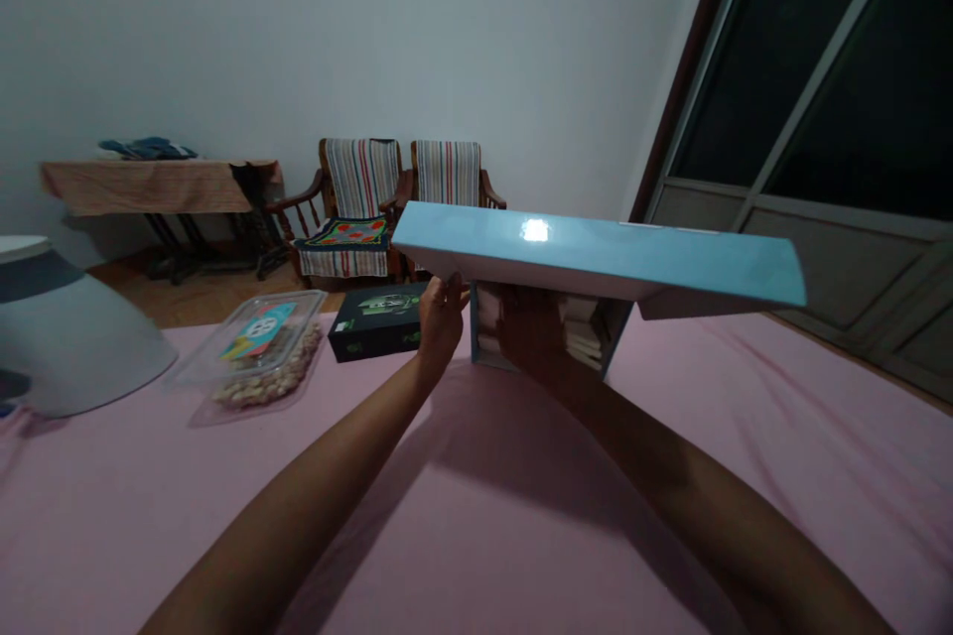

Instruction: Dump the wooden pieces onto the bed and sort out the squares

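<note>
Left hand (441,317) lifts blue lid (596,258) edge; right hand (532,332) grip beneath

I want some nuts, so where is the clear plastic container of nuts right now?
In the head view the clear container of nuts lies on the pink bedsheet, left of the black box and the left hand.

Pale wall (372,30) behind two striped chairs (402,203) and a cloth-covered side table (149,187). Dark window (841,69) at right; wood floor (201,296). Dim light.
</note>
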`<state>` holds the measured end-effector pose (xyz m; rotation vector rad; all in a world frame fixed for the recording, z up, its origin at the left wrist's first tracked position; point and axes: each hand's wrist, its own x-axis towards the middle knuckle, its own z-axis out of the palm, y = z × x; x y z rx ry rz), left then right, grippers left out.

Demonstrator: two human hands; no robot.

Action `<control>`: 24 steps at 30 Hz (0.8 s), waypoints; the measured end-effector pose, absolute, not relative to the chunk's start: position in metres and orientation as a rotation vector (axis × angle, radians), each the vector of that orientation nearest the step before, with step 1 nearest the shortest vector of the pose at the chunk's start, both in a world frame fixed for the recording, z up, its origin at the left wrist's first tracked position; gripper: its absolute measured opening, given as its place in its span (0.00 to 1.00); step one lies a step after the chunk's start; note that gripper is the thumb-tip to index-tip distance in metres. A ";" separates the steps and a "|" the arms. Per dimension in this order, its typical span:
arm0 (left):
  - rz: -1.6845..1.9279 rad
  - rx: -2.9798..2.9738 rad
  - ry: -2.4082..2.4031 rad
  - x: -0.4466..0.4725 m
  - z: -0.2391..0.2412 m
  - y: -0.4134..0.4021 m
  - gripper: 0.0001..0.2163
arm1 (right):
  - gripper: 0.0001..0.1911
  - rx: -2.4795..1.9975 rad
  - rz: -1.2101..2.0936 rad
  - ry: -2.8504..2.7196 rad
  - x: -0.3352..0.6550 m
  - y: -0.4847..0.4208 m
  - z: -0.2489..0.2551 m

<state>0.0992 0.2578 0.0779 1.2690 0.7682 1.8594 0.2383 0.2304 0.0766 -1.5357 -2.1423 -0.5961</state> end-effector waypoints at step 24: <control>1.853 1.219 0.748 0.092 0.078 0.248 0.15 | 0.22 -1.191 -0.209 -2.265 0.212 0.175 0.021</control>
